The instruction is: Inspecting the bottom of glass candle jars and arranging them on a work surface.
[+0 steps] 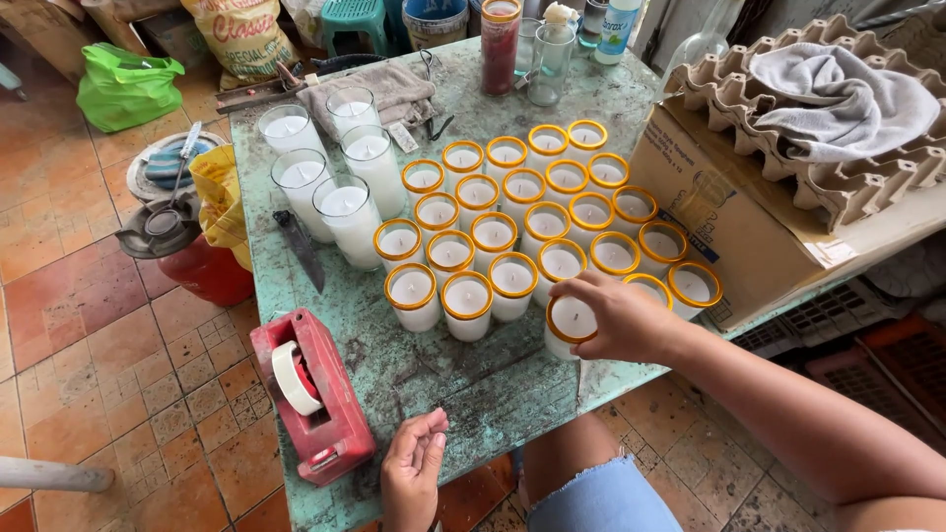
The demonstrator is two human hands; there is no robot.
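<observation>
My right hand (619,313) grips a small white candle glass with a yellow rim (571,321) at the near right of a block of several like candles (512,212) standing in rows on a worn green table (443,365). My left hand (414,468) rests at the table's near edge, fingers loosely curled, holding nothing, just right of a red tape dispenser (313,394).
Taller clear glass candles (340,187) stand at the left, with a knife (299,246) beside them. A cardboard box (719,207) topped with egg trays and a grey cloth (838,99) sits to the right. A folded towel (379,89), a red candle (500,39) and jars stand at the back.
</observation>
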